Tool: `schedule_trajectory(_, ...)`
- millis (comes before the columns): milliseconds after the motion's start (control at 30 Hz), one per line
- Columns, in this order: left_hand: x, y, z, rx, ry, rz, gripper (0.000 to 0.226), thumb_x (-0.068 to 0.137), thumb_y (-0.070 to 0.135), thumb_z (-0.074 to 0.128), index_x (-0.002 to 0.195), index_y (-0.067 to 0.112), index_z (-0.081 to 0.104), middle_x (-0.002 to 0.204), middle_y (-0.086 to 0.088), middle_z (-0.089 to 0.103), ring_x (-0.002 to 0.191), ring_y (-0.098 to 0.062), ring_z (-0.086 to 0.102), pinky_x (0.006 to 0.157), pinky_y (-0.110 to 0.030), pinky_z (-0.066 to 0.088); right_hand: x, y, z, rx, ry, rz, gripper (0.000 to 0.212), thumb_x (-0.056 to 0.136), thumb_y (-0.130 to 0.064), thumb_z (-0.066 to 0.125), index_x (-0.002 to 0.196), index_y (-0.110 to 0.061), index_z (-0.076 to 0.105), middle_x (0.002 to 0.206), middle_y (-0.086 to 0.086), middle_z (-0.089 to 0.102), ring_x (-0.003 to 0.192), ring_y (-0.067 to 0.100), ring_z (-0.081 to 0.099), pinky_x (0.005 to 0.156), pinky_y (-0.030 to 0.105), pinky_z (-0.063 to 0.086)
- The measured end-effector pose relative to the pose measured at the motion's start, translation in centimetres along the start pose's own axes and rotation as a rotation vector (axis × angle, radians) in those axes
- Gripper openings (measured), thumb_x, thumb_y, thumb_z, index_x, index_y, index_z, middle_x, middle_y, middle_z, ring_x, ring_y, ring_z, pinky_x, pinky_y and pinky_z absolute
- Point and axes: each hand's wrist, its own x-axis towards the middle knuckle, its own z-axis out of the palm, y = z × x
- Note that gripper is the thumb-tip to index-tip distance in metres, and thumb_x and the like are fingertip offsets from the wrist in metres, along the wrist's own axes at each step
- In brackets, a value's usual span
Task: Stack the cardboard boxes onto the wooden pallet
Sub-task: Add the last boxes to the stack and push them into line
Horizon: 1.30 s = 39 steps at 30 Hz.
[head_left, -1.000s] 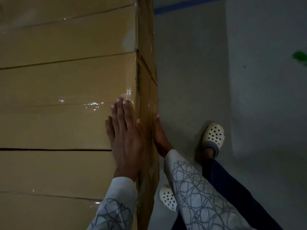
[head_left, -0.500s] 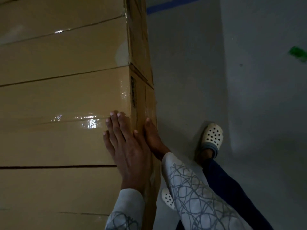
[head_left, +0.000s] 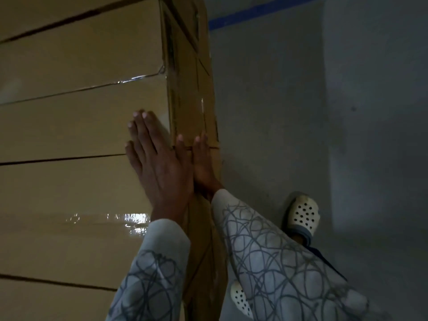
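Cardboard boxes [head_left: 81, 126]: are filling the left half of the view as one block of plain tan cartons, packed tight side by side.
Box seams: thin dark gaps are running across the broad face, marking where one carton is meeting the next.
Box tape [head_left: 129, 220]: clear glossy strips are running along the closing flaps and are catching the light near the left wrist and higher up by the corner.
Box corner: the broad face is meeting a narrow end face at a sharp edge; the end face is showing flap lines and more clear tape.
Box position: the block is standing just beside the person, with its end face dropping toward the grey floor [head_left: 266, 112].
Left hand [head_left: 157, 163]: is lying flat on the broad face next to the corner, fingers straight and slightly spread, palm pressing on the cardboard.
Right hand [head_left: 203, 163]: is pressing flat against the narrow end face, fingers straight and close together, just round the corner from the left hand.
Sleeves [head_left: 266, 251]: both are pale with a dark scribbled line pattern.
Footwear [head_left: 303, 215]: white perforated clogs are standing on the floor by the end face.
Floor marking [head_left: 259, 13]: a blue line is crossing the floor at the top of the view.
Lighting: the scene is appearing dim.
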Motion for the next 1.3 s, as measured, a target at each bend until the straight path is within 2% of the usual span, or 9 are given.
schedule_trajectory(100,-0.2,0.2,-0.2,0.026,-0.012,-0.008,0.068,0.109,0.043,0.035,0.161,0.005,0.012,0.169,-0.012,0.011,0.157,-0.026,0.007,0.126,-0.049,0.01,-0.3,-0.6,-1.1,0.016,0.009,0.001,0.072,0.105,-0.063,0.015,0.166,-0.027,0.001,0.173,-0.01,-0.002,0.159,0.009,-0.001,0.131,0.044,0.004)
schedule_trajectory(233,0.0,0.7,-0.4,0.029,-0.029,-0.011,0.067,0.109,0.038,0.039,0.16,0.003,0.013,0.169,-0.014,0.011,0.157,-0.027,0.006,0.126,-0.05,0.011,0.6,-0.7,-0.4,0.062,-0.011,0.058,0.093,0.09,-0.086,0.017,0.165,-0.034,0.002,0.173,-0.015,-0.002,0.158,0.007,-0.001,0.13,0.048,0.007)
schedule_trajectory(467,1.1,1.9,-1.5,-0.04,-0.052,-0.048,0.067,0.104,0.03,0.046,0.159,0.002,0.02,0.168,-0.013,0.016,0.157,-0.026,0.011,0.124,-0.054,0.015,4.9,1.9,-1.7,0.217,0.066,0.224,0.102,0.076,-0.101,0.033,0.158,-0.04,0.036,0.164,-0.01,0.039,0.151,0.014,0.037,0.125,0.052,0.028)
schedule_trajectory(633,11.4,5.0,-1.9,-0.172,-0.005,0.014,0.068,0.104,0.034,0.051,0.159,0.003,0.023,0.167,-0.015,0.019,0.156,-0.028,0.012,0.125,-0.05,0.012,7.2,-9.5,-3.9,0.18,0.191,0.173,0.081,0.101,-0.074,0.024,0.159,-0.019,0.04,0.161,0.003,0.043,0.147,0.023,0.043,0.122,0.049,0.036)
schedule_trajectory(767,21.1,6.3,-1.0,-0.18,0.02,0.093,0.073,0.103,0.043,0.051,0.159,0.006,0.024,0.167,-0.016,0.019,0.156,-0.031,0.013,0.124,-0.052,0.013,14.4,-13.0,-3.7,0.283,0.242,0.124,0.099,0.08,-0.098,0.033,0.16,-0.041,0.032,0.166,-0.015,0.032,0.151,0.008,0.033,0.127,0.047,0.024)
schedule_trajectory(867,25.6,6.9,0.2,-0.12,0.011,0.116,0.077,0.102,0.054,0.047,0.161,0.012,0.022,0.168,-0.012,0.016,0.156,-0.029,0.01,0.125,-0.051,0.011,19.1,-15.5,-3.7,0.332,0.287,0.121,0.109,0.075,-0.101,0.034,0.163,-0.039,0.021,0.17,-0.012,0.024,0.153,0.008,0.029,0.126,0.045,0.026)
schedule_trajectory(1033,27.9,7.3,1.6,-0.104,0.016,0.104,0.067,0.104,0.041,0.044,0.16,0.009,0.023,0.168,-0.007,0.019,0.157,-0.025,0.012,0.126,-0.049,0.01,21.4,-18.7,-2.1,0.252,0.125,0.049,0.072,0.103,-0.072,0.031,0.153,-0.023,0.05,0.149,0.001,0.059,0.138,0.016,0.055,0.119,0.047,0.04)
schedule_trajectory(1200,27.5,7.1,1.7,-0.107,-0.026,0.099,0.065,0.106,0.036,0.043,0.16,0.007,0.022,0.168,-0.009,0.018,0.157,-0.026,0.01,0.125,-0.05,0.011,23.7,-14.6,-3.4,0.35,0.295,0.209,0.104,0.074,-0.1,0.041,0.158,-0.038,0.036,0.162,-0.01,0.042,0.148,0.011,0.041,0.125,0.049,0.03)
schedule_trajectory(1300,27.6,7.4,1.8,-0.065,-0.039,0.082,0.064,0.107,0.034,0.039,0.161,0.007,0.019,0.169,-0.008,0.014,0.157,-0.025,0.007,0.125,-0.05,0.01,22.5,-17.8,-2.4,0.312,0.177,0.137,0.081,0.097,-0.079,0.035,0.155,-0.023,0.046,0.151,0.0,0.057,0.139,0.015,0.054,0.12,0.047,0.039)
